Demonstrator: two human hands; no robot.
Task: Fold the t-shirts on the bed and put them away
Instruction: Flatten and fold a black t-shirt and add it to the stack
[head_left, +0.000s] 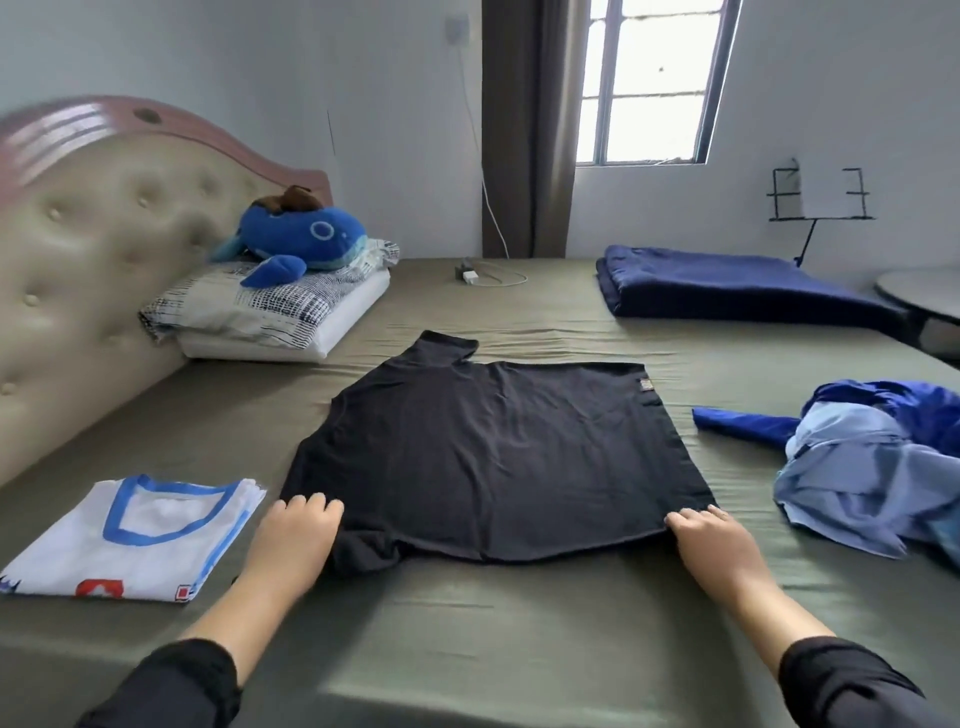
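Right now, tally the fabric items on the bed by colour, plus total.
Black: 1, black t-shirt spread flat, left hand and right hand on its near corners
White: 2, folded white t-shirt, pillow stack
Blue: 3, crumpled blue clothes pile, folded navy blanket, blue plush whale
Total: 6

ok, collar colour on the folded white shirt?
Blue: the folded white t-shirt has a blue collar band, clear in the head view.

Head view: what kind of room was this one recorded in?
Most likely a home bedroom. A bed with a padded headboard fills the view, pillows and a blue plush toy lie at its head, and a curtained window sits behind.
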